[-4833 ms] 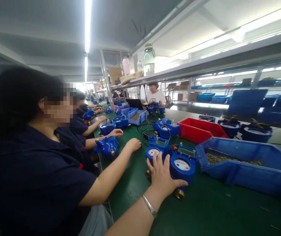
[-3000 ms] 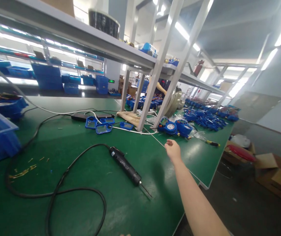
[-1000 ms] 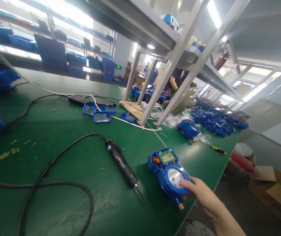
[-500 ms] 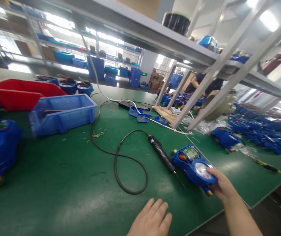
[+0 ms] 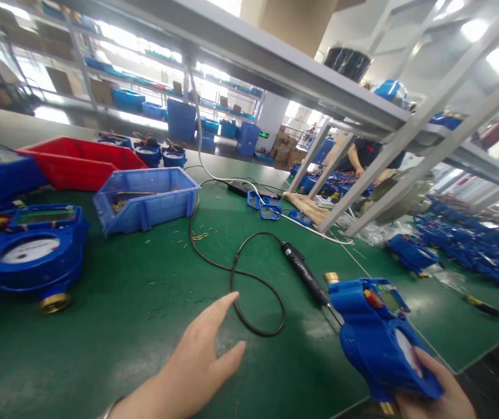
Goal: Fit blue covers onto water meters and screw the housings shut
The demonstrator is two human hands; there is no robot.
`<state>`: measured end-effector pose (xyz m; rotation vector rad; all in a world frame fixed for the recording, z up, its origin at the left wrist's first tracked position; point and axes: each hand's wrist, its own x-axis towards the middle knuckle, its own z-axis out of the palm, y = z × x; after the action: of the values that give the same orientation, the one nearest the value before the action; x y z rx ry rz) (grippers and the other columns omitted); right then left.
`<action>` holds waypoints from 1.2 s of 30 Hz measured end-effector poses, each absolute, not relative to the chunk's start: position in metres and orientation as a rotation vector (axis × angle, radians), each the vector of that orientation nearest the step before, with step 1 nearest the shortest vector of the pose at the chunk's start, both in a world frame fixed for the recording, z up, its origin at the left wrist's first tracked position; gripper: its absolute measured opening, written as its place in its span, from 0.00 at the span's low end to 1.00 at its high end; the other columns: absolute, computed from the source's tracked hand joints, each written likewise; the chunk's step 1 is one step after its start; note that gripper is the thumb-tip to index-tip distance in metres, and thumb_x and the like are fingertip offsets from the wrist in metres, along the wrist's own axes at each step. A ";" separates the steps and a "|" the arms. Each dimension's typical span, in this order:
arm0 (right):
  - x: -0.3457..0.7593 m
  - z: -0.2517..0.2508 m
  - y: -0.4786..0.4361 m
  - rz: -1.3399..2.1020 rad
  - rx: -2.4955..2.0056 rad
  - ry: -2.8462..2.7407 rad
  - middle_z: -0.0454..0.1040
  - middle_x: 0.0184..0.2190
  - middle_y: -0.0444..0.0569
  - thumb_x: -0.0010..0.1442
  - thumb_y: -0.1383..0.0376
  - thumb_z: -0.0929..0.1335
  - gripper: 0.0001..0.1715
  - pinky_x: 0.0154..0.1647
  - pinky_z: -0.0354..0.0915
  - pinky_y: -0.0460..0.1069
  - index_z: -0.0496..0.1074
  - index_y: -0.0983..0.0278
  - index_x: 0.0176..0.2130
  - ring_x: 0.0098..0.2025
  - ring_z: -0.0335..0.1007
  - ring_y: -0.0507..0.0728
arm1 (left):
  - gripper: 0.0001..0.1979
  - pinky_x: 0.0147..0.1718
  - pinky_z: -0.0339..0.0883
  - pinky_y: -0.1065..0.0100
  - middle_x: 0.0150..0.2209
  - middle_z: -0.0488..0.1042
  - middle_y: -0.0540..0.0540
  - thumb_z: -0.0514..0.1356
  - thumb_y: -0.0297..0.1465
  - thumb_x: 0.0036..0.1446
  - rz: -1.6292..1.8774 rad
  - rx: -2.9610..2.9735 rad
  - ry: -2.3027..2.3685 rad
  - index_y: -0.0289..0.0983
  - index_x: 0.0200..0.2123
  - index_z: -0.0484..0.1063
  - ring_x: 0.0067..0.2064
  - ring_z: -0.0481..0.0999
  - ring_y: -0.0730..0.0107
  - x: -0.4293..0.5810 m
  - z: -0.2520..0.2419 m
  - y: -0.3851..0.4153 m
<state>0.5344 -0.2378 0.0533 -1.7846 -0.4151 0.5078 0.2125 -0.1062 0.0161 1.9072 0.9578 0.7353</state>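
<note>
My right hand (image 5: 439, 384) grips the dial end of a blue water meter (image 5: 363, 343), thumb on the round dial. The meter is tilted and raised off the green bench, with a brass fitting at each end and a small circuit board and display showing. Over the bench at lower centre, my left hand (image 5: 197, 349) is open, thumb apart from the fingers, with nothing in it. Between the hands and farther back lies a black electric screwdriver (image 5: 305, 272), its bit pointing towards the held meter. Its black cable (image 5: 258, 282) loops near my left fingertips.
On the left, another blue meter (image 5: 31, 250) stands before a light-blue bin (image 5: 153, 203) of small brass screws and a red bin (image 5: 84, 163). Loose screws (image 5: 201, 236) lie behind the cable. Shelf posts (image 5: 363, 169) rise at right, near piled meters (image 5: 471, 250). A co-worker (image 5: 365, 157) is beyond.
My right hand has lifted and tilted the meter off the bench. My left hand has moved left and forward with its thumb spread out. The view has shifted leftward.
</note>
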 end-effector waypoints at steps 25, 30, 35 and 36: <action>0.336 0.018 -0.150 0.627 -1.408 -1.735 0.57 0.60 0.54 0.57 0.53 0.66 0.41 0.64 0.43 0.60 0.45 0.60 0.61 0.63 0.49 0.63 | 0.40 0.48 0.66 0.57 0.48 0.70 0.41 0.68 0.39 0.38 0.724 1.170 0.843 0.37 0.52 0.54 0.47 0.73 0.52 0.127 0.004 -0.060; 0.352 0.053 -0.111 0.349 -1.092 -2.374 0.72 0.49 0.48 0.55 0.52 0.68 0.35 0.65 0.21 0.58 0.53 0.61 0.56 0.61 0.55 0.61 | 0.37 0.47 0.67 0.58 0.47 0.70 0.42 0.67 0.36 0.39 0.733 1.165 0.814 0.38 0.52 0.54 0.47 0.73 0.54 0.126 0.003 -0.060; 0.342 0.057 -0.096 0.320 -1.027 -2.475 0.74 0.46 0.48 0.54 0.47 0.68 0.32 0.64 0.18 0.59 0.59 0.62 0.51 0.58 0.60 0.62 | 0.37 0.46 0.67 0.59 0.46 0.70 0.44 0.67 0.37 0.39 0.722 1.197 0.837 0.38 0.52 0.54 0.47 0.72 0.54 0.125 0.003 -0.059; 0.339 0.055 -0.096 0.320 -1.026 -2.465 0.74 0.46 0.48 0.54 0.46 0.67 0.33 0.64 0.18 0.59 0.60 0.62 0.51 0.58 0.60 0.63 | 0.38 0.46 0.67 0.59 0.46 0.70 0.44 0.67 0.37 0.38 0.720 1.203 0.842 0.38 0.52 0.54 0.47 0.72 0.54 0.125 0.002 -0.059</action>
<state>0.3389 -0.0959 0.0552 -1.0257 -2.4653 0.3203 0.1246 -0.0590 0.0023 1.2028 0.8417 0.7201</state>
